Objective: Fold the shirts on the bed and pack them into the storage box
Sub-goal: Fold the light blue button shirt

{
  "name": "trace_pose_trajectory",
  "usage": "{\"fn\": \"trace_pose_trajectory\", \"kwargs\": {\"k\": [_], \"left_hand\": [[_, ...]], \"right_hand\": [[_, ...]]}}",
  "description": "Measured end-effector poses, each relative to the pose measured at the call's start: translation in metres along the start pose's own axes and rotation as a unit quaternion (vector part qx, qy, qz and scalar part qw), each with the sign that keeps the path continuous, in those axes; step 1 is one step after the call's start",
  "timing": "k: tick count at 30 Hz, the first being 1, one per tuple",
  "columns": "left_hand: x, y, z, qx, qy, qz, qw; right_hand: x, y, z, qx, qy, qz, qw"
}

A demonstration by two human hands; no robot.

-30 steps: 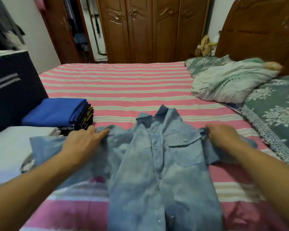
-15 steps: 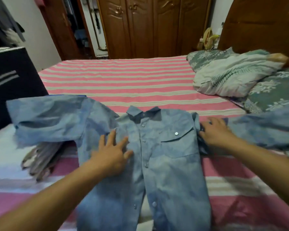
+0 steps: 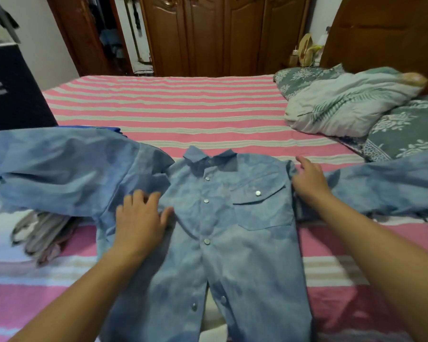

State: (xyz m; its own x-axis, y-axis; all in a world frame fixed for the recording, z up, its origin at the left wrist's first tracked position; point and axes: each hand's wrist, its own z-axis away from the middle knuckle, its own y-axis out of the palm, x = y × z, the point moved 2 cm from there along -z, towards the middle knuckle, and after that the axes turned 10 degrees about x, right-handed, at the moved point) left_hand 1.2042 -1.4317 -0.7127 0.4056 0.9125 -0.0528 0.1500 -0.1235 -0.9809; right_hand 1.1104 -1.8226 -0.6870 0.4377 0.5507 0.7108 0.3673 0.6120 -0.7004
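Observation:
A light blue denim shirt (image 3: 220,233) lies front up on the pink striped bed (image 3: 183,104), collar away from me, both sleeves spread out to the sides. My left hand (image 3: 141,218) lies flat on the shirt's chest, left of the button row, fingers spread. My right hand (image 3: 309,178) rests flat on the shirt's right shoulder seam, fingers straight. The left sleeve (image 3: 59,169) covers most of a folded stack, of which a blue corner (image 3: 114,130) shows. The dark storage box (image 3: 8,95) stands at the far left.
A white sheet (image 3: 0,233) and a crumpled grey-striped garment (image 3: 47,233) lie at the left under the sleeve. Pillows and a floral quilt (image 3: 351,104) occupy the right side by the headboard. A wooden wardrobe (image 3: 223,35) stands beyond the bed.
The shirt went from bunched to spread flat with both sleeves thrown out sideways. My left hand moved from the sleeve onto the chest; in the last half second both hands barely shifted.

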Motion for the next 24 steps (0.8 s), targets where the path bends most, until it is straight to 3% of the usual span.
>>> {"fn": "trace_pose_trajectory", "kwargs": {"k": [2, 3, 4, 6, 10, 13, 15, 18, 20, 22, 24], "left_hand": [[-0.003, -0.007, -0.032, -0.082, 0.089, -0.048, 0.991], [-0.005, -0.008, -0.05, -0.087, 0.125, -0.064, 0.986], [-0.006, -0.011, -0.069, -0.065, 0.139, -0.066, 0.986], [-0.004, -0.013, -0.108, 0.011, 0.086, -0.054, 0.995], [0.021, 0.008, -0.168, 0.221, -0.059, -0.043, 0.973], [0.017, 0.016, -0.173, 0.306, -0.038, -0.064, 0.949], [0.008, -0.001, -0.183, 0.222, -0.016, -0.079, 0.972], [-0.005, -0.052, -0.227, 0.039, -0.035, -0.006, 0.999], [-0.016, -0.078, -0.259, 0.033, -0.053, 0.069, 0.996], [-0.03, -0.073, -0.267, 0.139, -0.062, 0.144, 0.978], [-0.045, -0.044, -0.244, 0.248, -0.044, 0.131, 0.959]], "right_hand": [[0.011, -0.004, -0.028, 0.01, 0.013, -0.016, 1.0], [0.013, -0.004, -0.039, 0.049, 0.013, 0.008, 0.999], [0.015, 0.001, -0.047, 0.104, 0.017, 0.037, 0.994], [0.013, 0.011, -0.06, 0.202, 0.033, 0.097, 0.974], [0.009, 0.021, -0.084, 0.27, -0.001, 0.217, 0.938], [0.026, 0.004, -0.099, 0.217, -0.01, 0.377, 0.9], [0.049, -0.019, -0.109, 0.101, -0.005, 0.432, 0.896], [0.092, -0.054, -0.125, -0.105, -0.034, 0.439, 0.892], [0.114, -0.073, -0.135, -0.184, -0.041, 0.421, 0.887], [0.115, -0.074, -0.148, -0.138, -0.008, 0.369, 0.919], [0.095, -0.047, -0.146, 0.006, 0.046, 0.311, 0.949]]}}
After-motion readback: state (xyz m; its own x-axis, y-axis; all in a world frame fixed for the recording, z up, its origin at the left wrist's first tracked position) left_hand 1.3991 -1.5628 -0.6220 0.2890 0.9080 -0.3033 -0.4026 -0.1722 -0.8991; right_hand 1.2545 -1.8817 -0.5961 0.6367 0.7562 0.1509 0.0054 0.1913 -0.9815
